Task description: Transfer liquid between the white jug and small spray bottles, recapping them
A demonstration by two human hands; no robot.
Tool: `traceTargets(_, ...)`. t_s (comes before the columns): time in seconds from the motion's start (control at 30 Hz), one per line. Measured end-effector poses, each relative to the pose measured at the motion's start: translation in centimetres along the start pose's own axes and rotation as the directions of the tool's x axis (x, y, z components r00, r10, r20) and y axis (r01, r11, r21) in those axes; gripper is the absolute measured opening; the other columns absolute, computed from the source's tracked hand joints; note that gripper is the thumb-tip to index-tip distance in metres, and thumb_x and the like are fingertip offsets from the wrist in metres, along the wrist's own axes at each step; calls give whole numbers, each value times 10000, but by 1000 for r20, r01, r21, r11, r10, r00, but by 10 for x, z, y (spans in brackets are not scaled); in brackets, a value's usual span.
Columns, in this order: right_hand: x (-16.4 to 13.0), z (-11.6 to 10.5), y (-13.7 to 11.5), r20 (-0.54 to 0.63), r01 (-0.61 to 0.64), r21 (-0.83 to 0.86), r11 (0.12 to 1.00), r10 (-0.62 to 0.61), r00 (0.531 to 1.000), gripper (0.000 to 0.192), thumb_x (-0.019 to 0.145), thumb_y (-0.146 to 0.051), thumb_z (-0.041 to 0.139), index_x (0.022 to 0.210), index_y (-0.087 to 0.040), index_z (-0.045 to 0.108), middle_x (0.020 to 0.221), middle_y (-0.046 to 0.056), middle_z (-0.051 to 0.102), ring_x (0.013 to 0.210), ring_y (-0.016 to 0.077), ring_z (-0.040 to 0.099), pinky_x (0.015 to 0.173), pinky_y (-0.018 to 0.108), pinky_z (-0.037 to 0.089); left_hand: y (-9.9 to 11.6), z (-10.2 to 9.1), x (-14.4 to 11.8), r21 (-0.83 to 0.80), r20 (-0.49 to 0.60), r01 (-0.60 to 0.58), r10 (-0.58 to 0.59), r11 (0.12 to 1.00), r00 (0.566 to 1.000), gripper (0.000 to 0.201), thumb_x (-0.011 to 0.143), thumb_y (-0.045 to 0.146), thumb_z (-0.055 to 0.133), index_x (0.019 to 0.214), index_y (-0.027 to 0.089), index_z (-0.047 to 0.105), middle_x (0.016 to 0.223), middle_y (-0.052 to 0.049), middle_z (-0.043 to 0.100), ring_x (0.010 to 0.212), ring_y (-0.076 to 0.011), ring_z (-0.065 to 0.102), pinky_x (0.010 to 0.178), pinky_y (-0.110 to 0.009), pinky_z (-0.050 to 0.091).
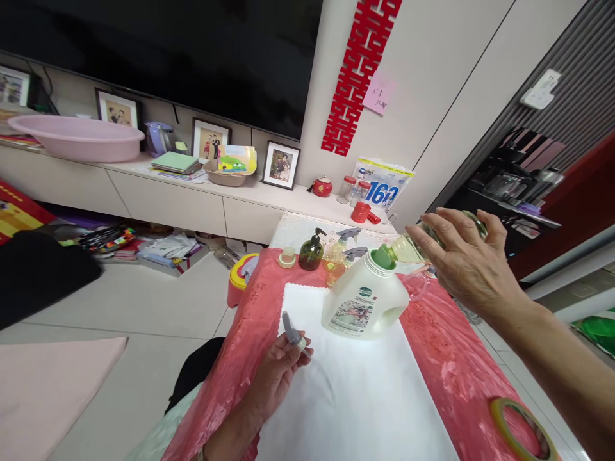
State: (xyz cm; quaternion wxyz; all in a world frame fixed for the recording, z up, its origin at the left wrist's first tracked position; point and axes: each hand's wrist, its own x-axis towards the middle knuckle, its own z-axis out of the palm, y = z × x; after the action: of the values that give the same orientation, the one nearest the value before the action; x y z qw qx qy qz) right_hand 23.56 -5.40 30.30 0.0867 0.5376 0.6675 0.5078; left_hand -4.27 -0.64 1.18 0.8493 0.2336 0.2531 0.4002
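The white jug (364,304) is standing upright on a white cloth (355,390) that is lying over the pink cover of the tabletop (446,358). A green funnel (383,256) is sitting in the open neck of the jug. The right hand (464,259) is gripping a clear bottle (408,248) and is holding it tilted nearly on its side, with the bottle mouth meeting the funnel. Pale yellowish liquid is showing inside the clear bottle. The left hand (281,368) is closed around a small grey pump cap (293,331), which is resting just above the near left part of the cloth, apart from the jug.

Step in hand, as judged: liquid is being decanted from the clear bottle through the funnel into the jug. Whether a stream is flowing at this moment cannot be told. The next move is calling for a steady tilt with the bottle mouth kept inside the funnel rim, since nothing is bracing the jug and a sideways push could be tipping it.

Behind the jug, a dark green pump bottle (311,251), a small round lid (287,257) and two spray bottles (346,246) are standing close together. A roll of tape (521,428) is lying at the near right corner.
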Motion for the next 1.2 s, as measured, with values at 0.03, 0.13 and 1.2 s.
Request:
traceTargets(0.03,-4,2,1,-4,-34,4,999,34,999,477,942,-7,444,1364,-199,558,1394,118,528,1355,301,441,1135,586,265,0,-1,0,0,1,0,0,1000,1000,442,639,344,960,993,174,757,946,-59,763,825,-169,710,783,-301,539)
traceTargets(0.13,-20,3,5,-12,-181,63,982,182,983,454,936,-84,514,1371,-203,562,1375,112,543,1329,317,452,1107,566,284,0,-1,0,7,2,-3,3,1000,1000,447,644,344,959,1000,168,752,956,-61,764,832,-167,714,780,-295,542)
traceTargets(1.2,-181,-68,-237,591,-655,612,444,293,751,683,993,-606,468,1553,-232,352,1366,166,518,1195,364,507,832,532,491,33,40,-47,-217,-129,-100,73,971,989,142,898,154,725,1020,136,653,999,-55,727,932,-144,725,949,-312,587)
